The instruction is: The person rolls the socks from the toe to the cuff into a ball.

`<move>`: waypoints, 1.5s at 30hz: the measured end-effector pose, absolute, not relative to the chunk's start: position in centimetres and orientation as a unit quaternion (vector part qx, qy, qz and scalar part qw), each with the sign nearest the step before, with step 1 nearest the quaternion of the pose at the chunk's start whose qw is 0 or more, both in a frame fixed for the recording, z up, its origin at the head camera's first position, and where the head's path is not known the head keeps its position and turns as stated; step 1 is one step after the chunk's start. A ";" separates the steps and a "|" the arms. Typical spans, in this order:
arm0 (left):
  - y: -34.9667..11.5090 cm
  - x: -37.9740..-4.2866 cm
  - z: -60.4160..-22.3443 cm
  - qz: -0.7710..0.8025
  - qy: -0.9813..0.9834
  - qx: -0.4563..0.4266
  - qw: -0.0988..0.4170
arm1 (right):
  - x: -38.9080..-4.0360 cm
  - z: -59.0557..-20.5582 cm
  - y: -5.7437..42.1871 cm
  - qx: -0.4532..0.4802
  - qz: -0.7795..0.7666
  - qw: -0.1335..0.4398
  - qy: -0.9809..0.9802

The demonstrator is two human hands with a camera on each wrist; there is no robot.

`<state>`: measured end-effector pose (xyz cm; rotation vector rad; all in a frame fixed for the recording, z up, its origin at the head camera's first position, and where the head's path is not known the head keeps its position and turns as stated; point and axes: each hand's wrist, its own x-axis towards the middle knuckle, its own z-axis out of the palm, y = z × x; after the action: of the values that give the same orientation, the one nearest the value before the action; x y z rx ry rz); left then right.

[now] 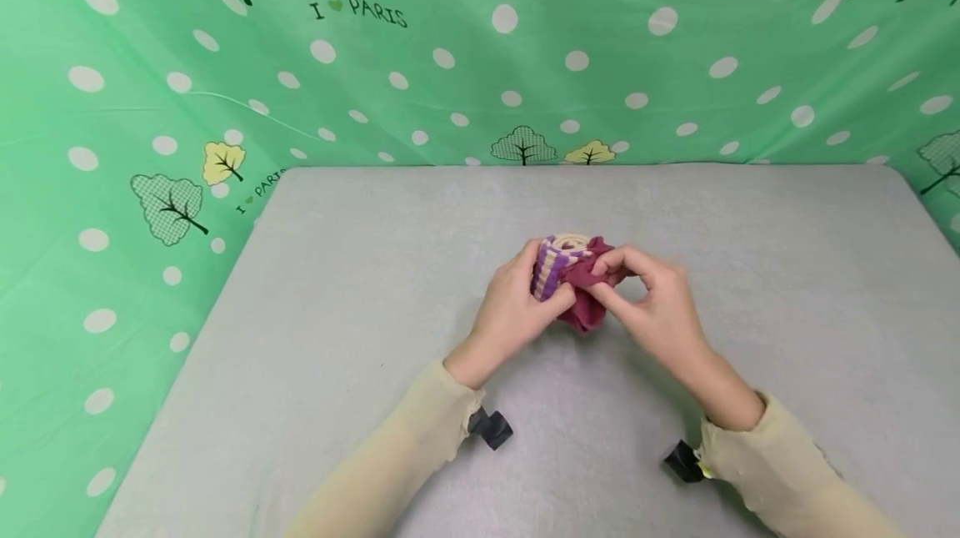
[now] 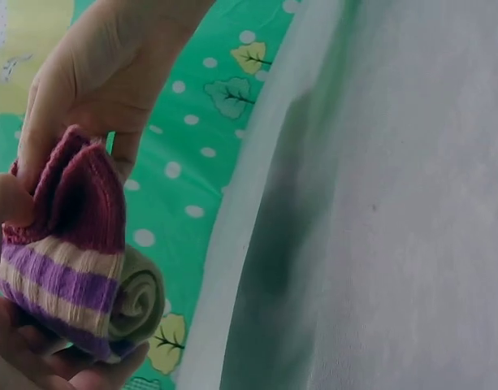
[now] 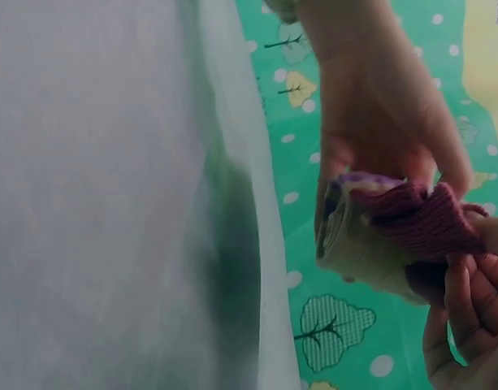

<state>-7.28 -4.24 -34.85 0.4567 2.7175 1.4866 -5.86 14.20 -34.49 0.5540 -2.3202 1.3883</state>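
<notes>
Gripping a rolled striped sock (image 1: 561, 269), left hand (image 1: 512, 309), right hand (image 1: 660, 304) pinching its maroon cuff (image 1: 587, 281), grey table (image 1: 375, 313)

Left hand (image 1: 513, 304): fingers curled, thumb pinching, wrist bent inward | Right hand (image 1: 656, 300): fingertips (image 3: 464, 284) pinched together, touching the left thumb, it seems | Forearms: both in pale cream sleeves (image 1: 397, 455), angled in from below, hands meeting at the middle, raised off the surface.
</notes>
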 end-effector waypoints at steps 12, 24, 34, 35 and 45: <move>-5.1 -7.9 -35.0 0.502 0.847 0.172 0.008 | -5.6 -33.3 15.3 0.141 0.721 -0.001 -0.679; -6.0 -7.7 -34.6 0.511 0.797 0.319 0.038 | -6.6 -32.5 16.3 0.186 0.711 -0.029 -0.678; -6.2 -7.1 -33.9 0.485 0.767 0.420 -0.010 | -7.4 -32.6 16.8 0.223 0.728 -0.158 -0.629; -6.2 -7.1 -33.8 0.481 0.766 0.425 -0.018 | -7.5 -32.7 16.8 0.226 0.732 -0.175 -0.618; -5.8 -6.6 -33.3 0.451 0.767 0.452 -0.060 | -8.8 -34.0 17.5 0.259 0.768 -0.319 -0.492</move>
<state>-6.60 -5.79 -33.34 1.4761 2.5076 1.4731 -8.82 17.48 -33.98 1.0348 -1.9683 3.0693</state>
